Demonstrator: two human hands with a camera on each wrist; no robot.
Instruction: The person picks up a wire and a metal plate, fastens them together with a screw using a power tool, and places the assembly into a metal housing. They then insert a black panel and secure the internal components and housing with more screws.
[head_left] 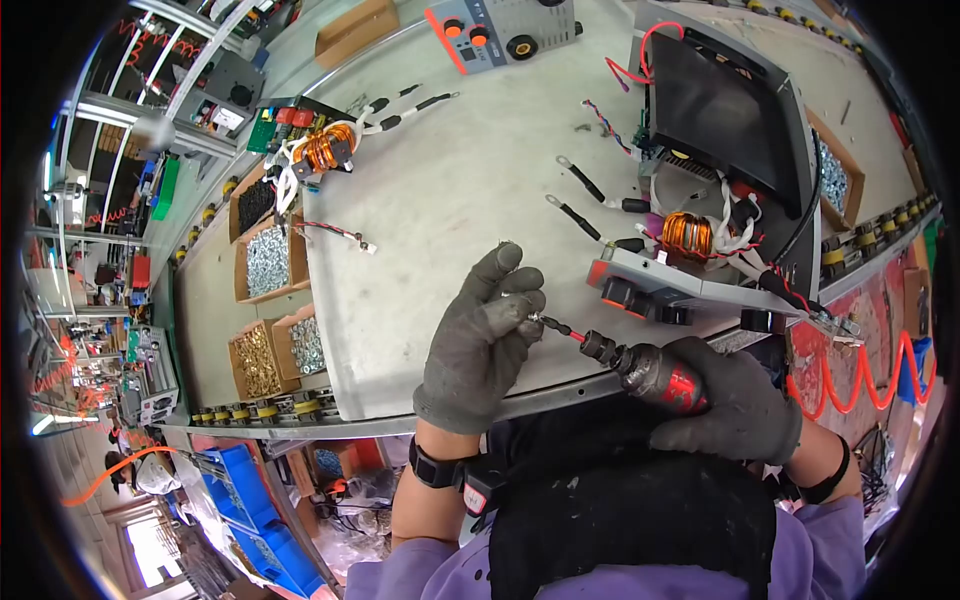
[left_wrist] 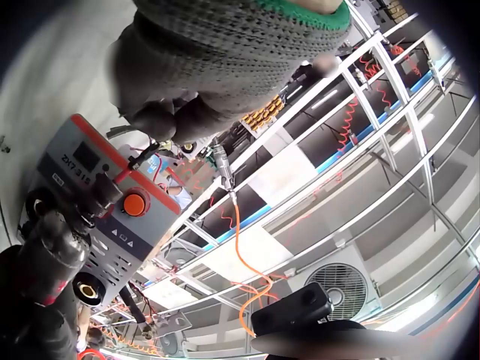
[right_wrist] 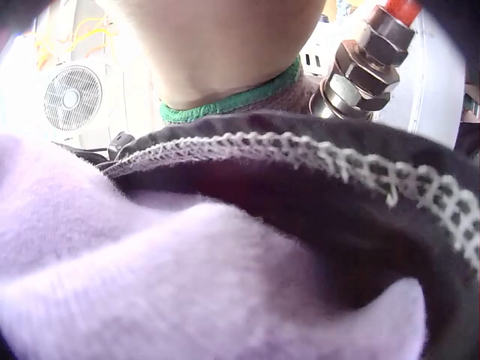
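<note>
left hand: pinching small metal piece at bit tip | right hand: gripping power driver, over counter near edge | open machine: counter right side | orange-grey unit: far edge

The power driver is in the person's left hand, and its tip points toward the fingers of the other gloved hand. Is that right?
Not quite: the head view shows the power driver in the right hand. Its tip does point toward the fingers of the other gloved hand, the left hand.
</note>
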